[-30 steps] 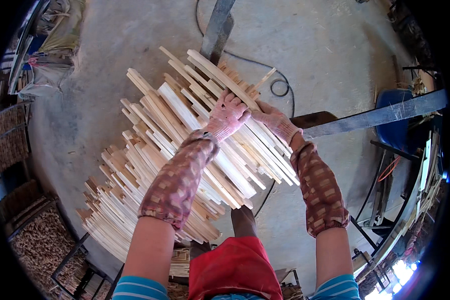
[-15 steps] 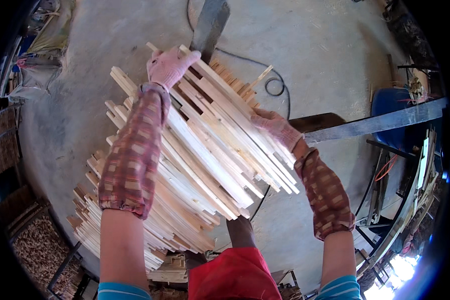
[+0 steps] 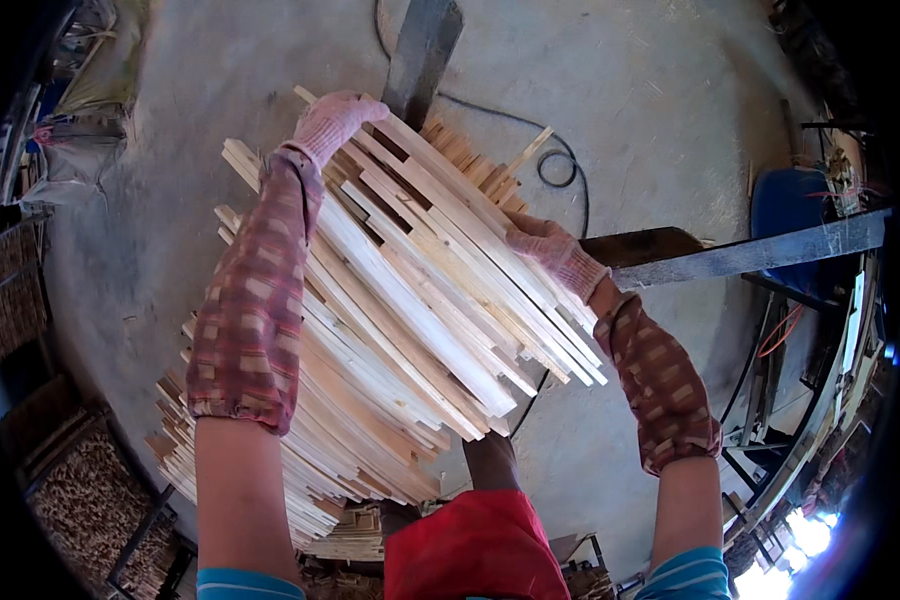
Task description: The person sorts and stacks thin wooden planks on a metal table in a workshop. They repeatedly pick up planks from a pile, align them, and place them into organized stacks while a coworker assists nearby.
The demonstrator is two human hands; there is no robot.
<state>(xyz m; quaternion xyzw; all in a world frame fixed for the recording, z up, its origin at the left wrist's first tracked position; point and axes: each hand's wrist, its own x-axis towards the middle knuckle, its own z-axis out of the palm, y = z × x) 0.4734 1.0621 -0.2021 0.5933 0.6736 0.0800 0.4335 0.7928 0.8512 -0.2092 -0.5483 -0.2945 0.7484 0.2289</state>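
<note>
A wide, slanting layer of long pale wooden strips (image 3: 410, 285) lies in front of me, with uneven ends. My left hand (image 3: 335, 125), in a pink knit glove, is bent over the far ends of the strips near the right edge of the layer. Its fingertips are partly hidden. On the right, my right hand (image 3: 555, 255), also gloved, is closed around the outermost strips from the side, its fingers partly out of sight below them. Checked sleeve covers wrap both forearms.
Shorter, darker wood pieces (image 3: 470, 160) lie beyond the strips. Dark metal beams (image 3: 425, 60) extend ahead and to the right (image 3: 760, 255). A black cable (image 3: 570, 160) curls across the concrete floor. At right stand a blue container (image 3: 785, 215) and a rack; a bin of wood scraps (image 3: 90, 500) stands lower left.
My left hand has shifted slightly left, its wrist bending more over the strip ends. The right hand keeps its place on the outer strips. The whole view has shifted a little.
</note>
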